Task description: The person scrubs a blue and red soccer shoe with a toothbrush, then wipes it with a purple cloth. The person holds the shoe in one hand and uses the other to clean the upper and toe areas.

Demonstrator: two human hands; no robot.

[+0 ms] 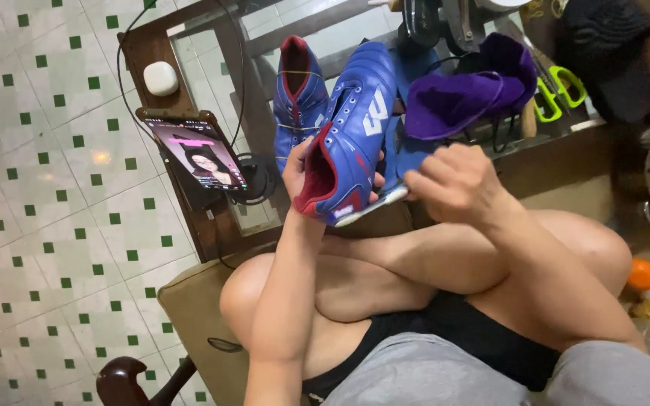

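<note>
Your left hand is closed around the heel end of a blue sports shoe, thumb and fingers wrapped on the red-lined collar, holding it raised above your knees with the toe pointing away from you toward the glass-topped table. Your right hand is curled into a loose fist at the shoe's sole edge, fingertips pinched at the white rim; whether they hold anything small between them cannot be told. The shoe is tilted on its side, its white side marking and laces facing up. A second blue shoe of the same kind lies on the table just behind it, opening toward you. To its right, a purple cloth item rests on the table, near a green-handled tool. On the table's left edge, a phone with a lit screen lies propped on the wooden frame, a cable running from it, and a small white case sits beyond it. An orange round object lies at your right. The floor is tiled white with green squares.
</note>
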